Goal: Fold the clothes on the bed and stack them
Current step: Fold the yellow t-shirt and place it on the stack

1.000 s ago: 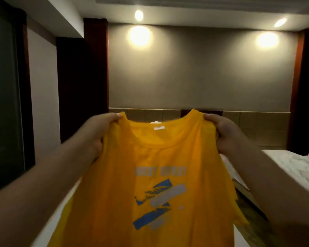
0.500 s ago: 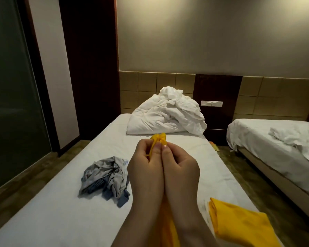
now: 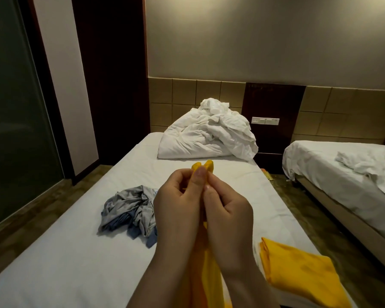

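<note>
My left hand point(image 3: 178, 210) and my right hand point(image 3: 228, 216) are pressed together above the bed point(image 3: 65, 263). Both pinch the yellow T-shirt point(image 3: 202, 166), whose two shoulder tips stick up above my fingers. The shirt's body hangs doubled lengthwise between my forearms. A folded yellow garment point(image 3: 298, 270) lies on the bed's near right corner. A crumpled grey and blue heap of clothes point(image 3: 129, 212) lies on the sheet left of my hands.
A bundled white duvet point(image 3: 207, 138) sits at the head of the bed. A second bed point(image 3: 342, 174) with rumpled white linen stands to the right across a dark floor aisle. A glass panel point(image 3: 13, 130) lines the left side.
A second ago I held the shirt spread wide by its shoulders at face height. I have since brought both shoulders together, and my view has dropped to the bed. Little has moved in the last half second.
</note>
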Action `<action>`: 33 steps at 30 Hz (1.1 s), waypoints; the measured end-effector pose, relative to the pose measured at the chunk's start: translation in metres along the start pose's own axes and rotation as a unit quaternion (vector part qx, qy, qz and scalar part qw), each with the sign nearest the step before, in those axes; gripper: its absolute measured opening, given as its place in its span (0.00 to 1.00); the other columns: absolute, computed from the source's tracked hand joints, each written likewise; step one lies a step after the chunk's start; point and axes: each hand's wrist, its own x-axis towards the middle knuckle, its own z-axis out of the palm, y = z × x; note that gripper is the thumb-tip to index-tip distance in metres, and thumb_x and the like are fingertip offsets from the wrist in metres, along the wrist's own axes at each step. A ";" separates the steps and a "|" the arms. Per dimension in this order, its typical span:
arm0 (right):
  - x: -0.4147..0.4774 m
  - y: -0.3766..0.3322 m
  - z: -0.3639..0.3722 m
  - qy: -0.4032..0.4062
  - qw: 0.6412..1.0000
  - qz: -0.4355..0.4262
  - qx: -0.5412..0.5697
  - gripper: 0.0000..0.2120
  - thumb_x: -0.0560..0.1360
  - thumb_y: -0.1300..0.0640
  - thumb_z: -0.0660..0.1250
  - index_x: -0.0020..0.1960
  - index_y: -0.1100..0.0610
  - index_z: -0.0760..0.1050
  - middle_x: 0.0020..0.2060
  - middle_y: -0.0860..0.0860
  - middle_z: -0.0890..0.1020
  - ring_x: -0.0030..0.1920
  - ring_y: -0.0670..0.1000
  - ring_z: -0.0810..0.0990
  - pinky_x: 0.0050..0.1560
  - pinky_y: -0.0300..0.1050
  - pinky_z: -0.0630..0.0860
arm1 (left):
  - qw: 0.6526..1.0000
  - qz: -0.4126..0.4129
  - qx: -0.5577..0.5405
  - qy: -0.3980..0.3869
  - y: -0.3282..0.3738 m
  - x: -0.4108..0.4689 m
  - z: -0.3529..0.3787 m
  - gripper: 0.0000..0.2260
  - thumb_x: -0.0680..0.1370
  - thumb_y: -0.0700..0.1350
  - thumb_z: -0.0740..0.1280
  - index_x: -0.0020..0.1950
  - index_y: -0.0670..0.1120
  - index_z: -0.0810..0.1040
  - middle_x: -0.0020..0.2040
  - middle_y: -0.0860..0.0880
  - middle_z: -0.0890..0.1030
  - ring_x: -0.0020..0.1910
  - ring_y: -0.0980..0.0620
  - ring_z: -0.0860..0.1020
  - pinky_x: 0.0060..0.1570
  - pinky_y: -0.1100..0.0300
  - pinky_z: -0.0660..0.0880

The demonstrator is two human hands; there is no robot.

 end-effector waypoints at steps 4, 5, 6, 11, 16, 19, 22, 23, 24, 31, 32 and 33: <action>-0.006 0.000 0.002 -0.061 0.997 0.032 0.032 0.19 0.79 0.61 0.55 0.59 0.38 0.72 0.43 0.38 0.83 0.46 0.41 0.82 0.45 0.39 0.81 | 1.000 0.008 0.021 -0.011 0.001 0.003 -0.005 0.13 0.67 0.64 0.64 0.40 0.55 0.77 0.35 0.57 0.81 0.37 0.57 0.80 0.37 0.60 0.78; -0.007 0.002 0.003 -0.069 0.996 0.039 0.043 0.19 0.78 0.59 0.55 0.62 0.39 0.71 0.46 0.39 0.83 0.48 0.41 0.81 0.48 0.40 0.80 | 0.999 0.005 0.030 -0.011 0.000 0.004 -0.005 0.09 0.70 0.61 0.65 0.39 0.56 0.76 0.35 0.59 0.81 0.37 0.58 0.80 0.35 0.64 0.76; -0.008 0.003 0.003 -0.074 0.994 0.049 0.056 0.21 0.75 0.57 0.55 0.65 0.41 0.71 0.50 0.40 0.82 0.51 0.41 0.80 0.52 0.41 0.80 | 0.999 0.002 0.037 -0.012 0.001 0.005 -0.006 0.06 0.72 0.57 0.66 0.38 0.57 0.74 0.35 0.60 0.79 0.37 0.59 0.79 0.33 0.67 0.74; -0.008 0.003 -0.001 -0.091 0.986 0.095 0.106 0.23 0.78 0.67 0.54 0.67 0.48 0.71 0.56 0.46 0.81 0.54 0.43 0.80 0.53 0.41 0.79 | 0.998 0.013 0.047 -0.026 -0.001 0.006 -0.009 0.06 0.75 0.52 0.65 0.39 0.60 0.72 0.37 0.64 0.77 0.39 0.61 0.78 0.34 0.70 0.70; -0.007 -0.007 -0.001 -0.115 0.973 0.127 0.151 0.26 0.78 0.70 0.53 0.55 0.39 0.74 0.52 0.44 0.82 0.53 0.42 0.81 0.52 0.41 0.79 | 0.997 0.042 0.055 -0.022 -0.003 0.008 -0.012 0.07 0.76 0.51 0.65 0.39 0.62 0.71 0.35 0.66 0.76 0.36 0.65 0.77 0.30 0.75 0.69; 0.001 -0.012 -0.010 -0.145 0.949 0.170 0.221 0.23 0.78 0.69 0.54 0.50 0.43 0.77 0.47 0.48 0.85 0.48 0.47 0.84 0.45 0.40 0.80 | 0.990 0.074 0.099 -0.062 -0.003 0.011 -0.017 0.10 0.78 0.48 0.63 0.42 0.63 0.70 0.36 0.67 0.74 0.37 0.67 0.75 0.31 0.76 0.68; 0.009 -0.006 -0.015 -0.080 0.976 0.139 0.145 0.13 0.78 0.62 0.60 0.50 0.45 0.78 0.45 0.48 0.85 0.46 0.47 0.83 0.45 0.39 0.81 | 0.982 0.098 0.134 -0.094 0.000 0.012 -0.017 0.15 0.80 0.44 0.60 0.41 0.65 0.67 0.37 0.67 0.73 0.37 0.67 0.74 0.30 0.78 0.69; 0.012 -0.001 -0.016 -0.045 0.990 0.103 0.081 0.11 0.78 0.59 0.62 0.48 0.44 0.78 0.42 0.45 0.84 0.45 0.45 0.82 0.44 0.35 0.79 | 0.982 0.097 0.131 -0.095 0.000 0.013 -0.017 0.16 0.80 0.43 0.60 0.40 0.65 0.67 0.36 0.67 0.73 0.36 0.67 0.74 0.31 0.79 0.69; 0.015 0.002 -0.017 -0.012 0.998 0.064 0.024 0.08 0.77 0.56 0.64 0.47 0.43 0.77 0.40 0.43 0.83 0.44 0.43 0.81 0.42 0.31 0.77 | 0.982 0.095 0.125 -0.101 0.000 0.014 -0.016 0.16 0.80 0.43 0.60 0.40 0.64 0.68 0.35 0.67 0.74 0.36 0.67 0.75 0.31 0.78 0.69; 0.056 0.003 -0.034 0.002 0.999 -0.027 -0.027 0.15 0.67 0.38 0.67 0.50 0.42 0.71 0.51 0.37 0.76 0.56 0.36 0.73 0.59 0.39 0.72 | 0.973 0.075 0.065 -0.207 0.020 0.044 -0.016 0.16 0.79 0.40 0.60 0.41 0.62 0.73 0.34 0.69 0.78 0.39 0.70 0.76 0.32 0.79 0.69; 0.062 0.001 -0.039 -0.005 0.999 -0.030 -0.013 0.16 0.66 0.40 0.67 0.51 0.42 0.71 0.51 0.35 0.76 0.56 0.35 0.73 0.61 0.42 0.72 | 0.972 0.067 0.053 -0.219 0.025 0.049 -0.017 0.15 0.80 0.41 0.60 0.41 0.62 0.74 0.35 0.67 0.78 0.39 0.67 0.76 0.32 0.78 0.70; 0.067 -0.001 -0.043 -0.021 0.999 -0.038 -0.001 0.16 0.65 0.41 0.67 0.52 0.41 0.71 0.51 0.33 0.76 0.56 0.34 0.73 0.61 0.42 0.72 | 0.970 0.060 0.037 -0.232 0.031 0.054 -0.017 0.14 0.80 0.44 0.61 0.40 0.61 0.77 0.35 0.66 0.79 0.39 0.65 0.77 0.31 0.78 0.70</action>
